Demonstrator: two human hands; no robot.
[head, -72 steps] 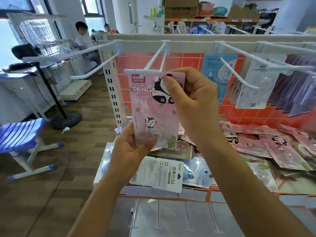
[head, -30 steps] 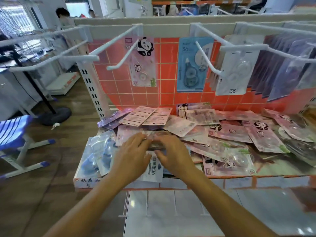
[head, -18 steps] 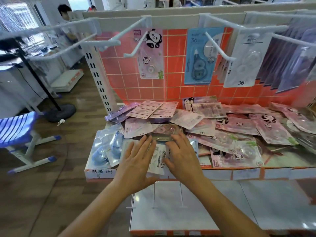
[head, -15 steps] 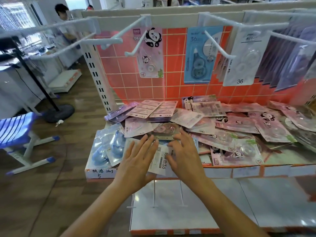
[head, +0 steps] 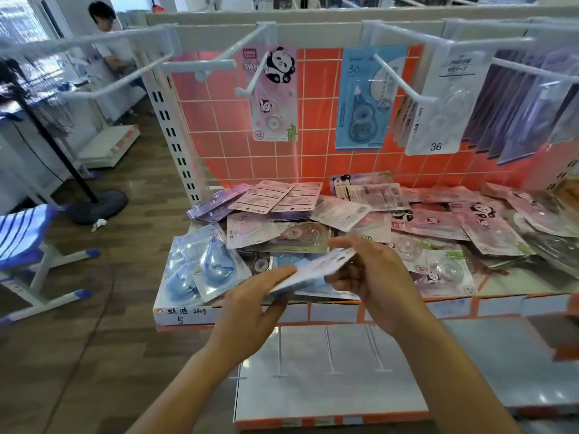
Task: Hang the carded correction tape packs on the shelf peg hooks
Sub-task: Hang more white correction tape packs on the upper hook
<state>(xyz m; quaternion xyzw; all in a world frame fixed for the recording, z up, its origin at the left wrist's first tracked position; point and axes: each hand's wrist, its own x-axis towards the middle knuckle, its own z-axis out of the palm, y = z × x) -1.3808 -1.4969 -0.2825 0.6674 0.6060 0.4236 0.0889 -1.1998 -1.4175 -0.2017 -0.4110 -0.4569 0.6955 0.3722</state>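
Both hands hold one pale blue-and-white carded correction tape pack [head: 316, 267], lifted and tilted above the shelf's front edge. My left hand [head: 253, 311] grips its lower left end. My right hand [head: 372, 277] pinches its upper right end. A heap of pink panda, purple and blue packs [head: 423, 227] covers the shelf tray [head: 188, 314]. One pink panda pack [head: 274, 95] hangs far back on a white peg hook [head: 250, 81]. A blue pack [head: 363, 98] hangs on the neighbouring peg hook [head: 404, 81].
White and purple packs [head: 445, 101] fill the hooks at the right. Bare white peg hooks [head: 103, 89] jut out at the left. A lower shelf [head: 329, 386] lies below my arms. A blue-and-white chair [head: 28, 245] and a fan stand [head: 91, 202] occupy the floor at left, with a seated person [head: 109, 36] beyond.
The pink panda pack went onto the peg hook. Both hands then dropped to the heap, pressed on a blue-and-white pack, and now have lifted it off the shelf.
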